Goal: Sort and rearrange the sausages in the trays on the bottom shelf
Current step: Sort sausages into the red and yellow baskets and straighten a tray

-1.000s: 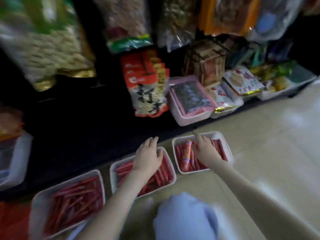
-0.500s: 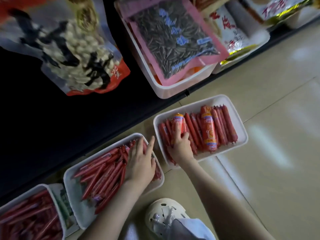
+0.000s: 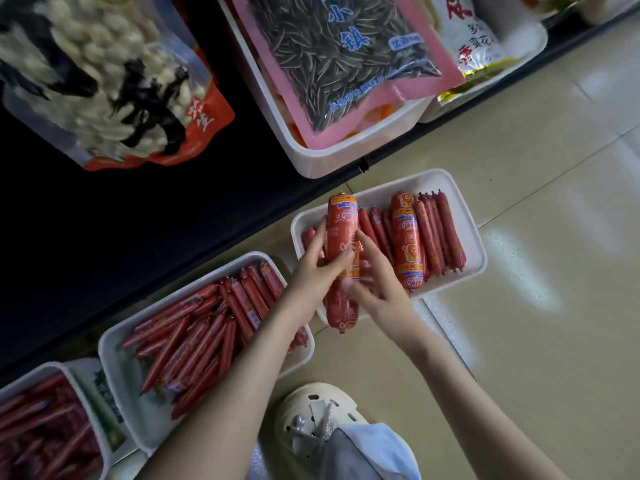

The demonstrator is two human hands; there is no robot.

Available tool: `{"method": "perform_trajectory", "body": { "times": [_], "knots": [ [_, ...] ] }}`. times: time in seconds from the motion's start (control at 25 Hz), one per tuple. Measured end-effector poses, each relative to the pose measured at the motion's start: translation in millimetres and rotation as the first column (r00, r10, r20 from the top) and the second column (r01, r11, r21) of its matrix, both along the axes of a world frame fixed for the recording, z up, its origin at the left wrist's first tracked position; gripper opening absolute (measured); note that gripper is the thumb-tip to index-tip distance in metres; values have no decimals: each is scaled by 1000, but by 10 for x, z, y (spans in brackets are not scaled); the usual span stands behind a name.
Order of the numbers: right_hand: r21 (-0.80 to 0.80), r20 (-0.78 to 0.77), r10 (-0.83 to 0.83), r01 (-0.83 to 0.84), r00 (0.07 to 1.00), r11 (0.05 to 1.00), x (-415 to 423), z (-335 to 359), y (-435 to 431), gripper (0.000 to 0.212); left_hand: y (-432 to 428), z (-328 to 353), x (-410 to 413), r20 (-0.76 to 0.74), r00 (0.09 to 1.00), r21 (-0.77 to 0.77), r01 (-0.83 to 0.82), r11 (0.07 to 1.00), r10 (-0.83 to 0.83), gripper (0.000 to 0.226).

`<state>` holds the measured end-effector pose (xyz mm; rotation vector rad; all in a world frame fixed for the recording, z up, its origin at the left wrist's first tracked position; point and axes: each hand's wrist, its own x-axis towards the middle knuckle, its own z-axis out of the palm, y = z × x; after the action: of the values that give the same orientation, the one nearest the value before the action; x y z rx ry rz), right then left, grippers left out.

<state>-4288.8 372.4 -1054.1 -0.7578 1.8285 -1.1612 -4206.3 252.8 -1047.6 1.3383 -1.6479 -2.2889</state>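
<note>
Three white trays of red sausages stand on the tiled floor in front of the dark shelf. Over the right tray (image 3: 471,237) a thick orange-red sausage (image 3: 342,230) is lifted; my left hand (image 3: 317,271) grips it from the left and my right hand (image 3: 375,285) holds it from the right. A second thick sausage (image 3: 408,240) lies in that tray among several thin ones (image 3: 445,233). The middle tray (image 3: 114,362) is packed with thin red sausages (image 3: 204,337). The left tray (image 3: 52,368) shows only partly at the bottom corner.
On the shelf stands a white bin (image 3: 311,161) with a pink bag of sunflower seeds (image 3: 343,57); a bag of nuts (image 3: 104,81) lies left of it. A white clog (image 3: 311,410) and a blue-clad knee (image 3: 363,452) are at the bottom. Beige tiles (image 3: 554,271) stretch right.
The view has dropped closer to the trays. My left hand left the middle tray and joined my right hand on the thick sausage, which is now lifted above the right tray.
</note>
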Motion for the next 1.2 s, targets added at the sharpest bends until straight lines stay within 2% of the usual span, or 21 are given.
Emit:
{"method": "perform_trajectory", "body": {
  "times": [0.04,0.08,0.16,0.24,0.32,0.44,0.52,0.6,0.68,0.92,1.04,1.2],
  "knots": [
    [23,-58,-39,40,998,999,-102,-49,21,67,-11,-5,9,-16,1000,23,-27,999,27,69],
    [113,-201,-105,130,974,985,-222,-149,38,65,-24,-5,21,-24,999,38,-41,998,42,70],
    [365,-422,-173,342,890,866,-446,-365,21,73,-29,-14,68,-10,998,47,-55,997,56,71],
    [537,-460,-99,365,883,761,-512,-502,-51,84,-22,-51,166,6,996,33,-94,995,93,69],
    [578,-453,-73,355,889,735,-518,-571,-101,85,-26,-64,298,23,989,34,-146,989,146,67],
    [422,-222,-300,369,928,828,-489,-342,-104,88,-60,60,515,48,981,26,-190,981,188,71],
    [284,-40,-364,360,930,889,-350,17,-36,85,-98,266,631,27,976,22,-215,976,215,67],
    [215,148,-328,293,933,932,-178,430,45,86,-133,518,711,-19,972,30,-232,972,232,65],
    [149,258,-246,213,934,966,4,909,119,88,-136,840,805,-78,968,22,-239,971,240,66],
    [-91,315,15,15,949,996,442,2312,275,90,24,2072,1336,-248,908,-22,-354,935,338,69],
    [-207,277,118,-61,954,976,781,2954,274,87,172,2724,1733,-317,874,-51,-403,914,367,69],
    [-331,179,329,-258,927,908,1383,3657,214,91,426,3438,2427,-418,831,-133,-455,880,367,74]
  ]
}}
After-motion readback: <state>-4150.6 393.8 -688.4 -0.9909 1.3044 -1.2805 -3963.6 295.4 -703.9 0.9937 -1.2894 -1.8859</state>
